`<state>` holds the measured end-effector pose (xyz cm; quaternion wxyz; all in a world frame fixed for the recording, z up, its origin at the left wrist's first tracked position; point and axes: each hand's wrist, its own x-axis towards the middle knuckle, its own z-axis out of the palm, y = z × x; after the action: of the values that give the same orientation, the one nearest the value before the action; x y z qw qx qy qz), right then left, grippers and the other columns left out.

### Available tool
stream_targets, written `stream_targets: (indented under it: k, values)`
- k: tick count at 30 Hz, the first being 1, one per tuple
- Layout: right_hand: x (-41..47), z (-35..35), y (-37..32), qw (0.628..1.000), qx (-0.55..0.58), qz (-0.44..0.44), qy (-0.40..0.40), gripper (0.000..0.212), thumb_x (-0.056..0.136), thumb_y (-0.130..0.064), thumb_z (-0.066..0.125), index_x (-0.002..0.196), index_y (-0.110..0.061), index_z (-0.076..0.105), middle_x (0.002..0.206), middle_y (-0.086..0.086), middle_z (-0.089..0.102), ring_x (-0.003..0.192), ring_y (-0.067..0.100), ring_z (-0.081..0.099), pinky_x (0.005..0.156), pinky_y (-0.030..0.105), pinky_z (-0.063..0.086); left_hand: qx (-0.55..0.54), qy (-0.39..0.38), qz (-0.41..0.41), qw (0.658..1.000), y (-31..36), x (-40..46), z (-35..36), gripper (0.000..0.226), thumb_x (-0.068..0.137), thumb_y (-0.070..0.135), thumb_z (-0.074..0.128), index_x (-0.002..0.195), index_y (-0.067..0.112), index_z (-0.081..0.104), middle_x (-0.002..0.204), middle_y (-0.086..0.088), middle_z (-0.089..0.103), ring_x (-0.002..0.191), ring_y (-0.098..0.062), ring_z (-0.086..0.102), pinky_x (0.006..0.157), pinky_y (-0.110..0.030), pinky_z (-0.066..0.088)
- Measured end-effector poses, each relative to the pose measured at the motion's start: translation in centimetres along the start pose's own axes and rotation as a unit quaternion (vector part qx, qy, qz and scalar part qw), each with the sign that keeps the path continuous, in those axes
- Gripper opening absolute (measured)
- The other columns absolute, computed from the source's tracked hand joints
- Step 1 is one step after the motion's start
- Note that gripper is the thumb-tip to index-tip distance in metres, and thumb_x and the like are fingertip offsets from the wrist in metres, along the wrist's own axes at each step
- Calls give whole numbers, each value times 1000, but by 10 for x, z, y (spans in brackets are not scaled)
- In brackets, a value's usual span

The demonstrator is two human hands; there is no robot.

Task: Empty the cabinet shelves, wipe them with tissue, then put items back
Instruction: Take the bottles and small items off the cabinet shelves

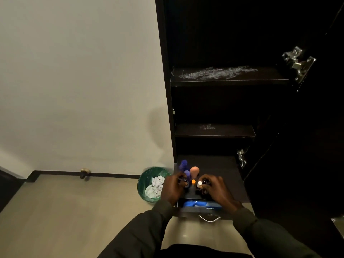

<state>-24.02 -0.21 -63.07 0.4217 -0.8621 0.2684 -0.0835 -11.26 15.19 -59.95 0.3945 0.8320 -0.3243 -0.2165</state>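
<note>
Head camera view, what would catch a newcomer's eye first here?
Probably the two hands low in the frame: the left hand and right hand each grip small bottles among a colourful cluster, purple bottles and a peach one, on the cabinet's bottom shelf. Next, the whitish smears on the top shelf. Then the green waste bin with crumpled tissue on the floor to the left.

Dark bottom shelf [223,164] with purple bottles [184,165] and pink bottle [194,170].
</note>
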Motion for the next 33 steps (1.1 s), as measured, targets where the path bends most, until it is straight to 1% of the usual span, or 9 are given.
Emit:
stream_targets:
  k: [3, 9, 12, 15, 19, 21, 25, 30, 33]
  values:
    - [0, 9, 7, 1000, -11, -6, -10, 26, 80, -5, 69, 82, -31, 64, 82, -13, 68, 78, 2, 65, 71, 27, 55, 32, -11, -13, 999, -17, 0, 10, 22, 76, 30, 54, 90, 21, 68, 85, 0, 72, 78, -16, 66, 74, -37, 56]
    - [8, 36, 16, 999, -24, -17, -20, 26, 85, -7, 64, 84, -34, 62, 86, -9, 65, 78, 3, 63, 67, 18, 51, 49, -21, -14, 998, -34, 3, 29, 20, 77, 27, 52, 87, 18, 66, 81, -1, 71, 74, -18, 65, 70, -40, 55]
    - [13, 46, 22, 999, -33, -27, -25, 31, 85, -6, 61, 81, -36, 57, 83, -8, 63, 76, 4, 62, 64, 16, 48, 65, -20, -10, 998, -46, 9, 37, 12, 80, 25, 61, 90, 19, 67, 84, 0, 71, 75, -17, 66, 71, -38, 56]
    - [13, 52, 28, 998, -30, -30, -38, 32, 89, -6, 58, 86, -38, 56, 84, -8, 62, 75, 4, 62, 63, 14, 47, 75, -17, -1, 997, -53, 12, 43, 10, 82, 20, 67, 91, 24, 67, 86, 4, 71, 76, -13, 64, 72, -33, 55]
    - [15, 56, 33, 998, -27, -39, -42, 27, 89, -6, 57, 82, -33, 57, 82, -8, 61, 75, 6, 61, 63, 17, 48, 77, -19, 4, 997, -60, 15, 46, 20, 86, 11, 67, 100, 25, 69, 95, 6, 70, 82, -5, 59, 78, -21, 51]
    - [17, 58, 36, 998, -29, -43, -43, 24, 88, -8, 58, 82, -31, 57, 82, -9, 61, 76, 7, 60, 65, 20, 48, 86, -27, -3, 996, -62, 16, 48, 22, 86, 8, 64, 99, 25, 70, 95, 4, 71, 81, -6, 59, 77, -22, 50]
    - [19, 60, 38, 997, -30, -52, -40, 24, 82, -4, 59, 78, -27, 56, 80, -11, 59, 75, 6, 56, 63, 14, 39, 104, -26, -7, 994, -66, 19, 52, 15, 83, 14, 64, 89, 26, 69, 86, 3, 71, 74, -9, 59, 69, -24, 48]
    - [19, 65, 43, 998, -18, -45, -48, 21, 82, -5, 61, 79, -26, 57, 80, -12, 59, 76, 5, 57, 65, 15, 41, 108, -22, -9, 994, -66, 20, 57, 13, 87, 16, 63, 93, 25, 70, 88, 3, 71, 73, -7, 55, 65, -18, 39]
    - [18, 67, 41, 998, -7, -41, -49, 22, 85, -4, 61, 80, -25, 59, 80, -14, 58, 78, 1, 57, 65, 10, 39, 106, -23, -18, 994, -68, 20, 59, 12, 87, 18, 62, 94, 25, 70, 90, 3, 71, 75, -10, 59, 68, -21, 43]
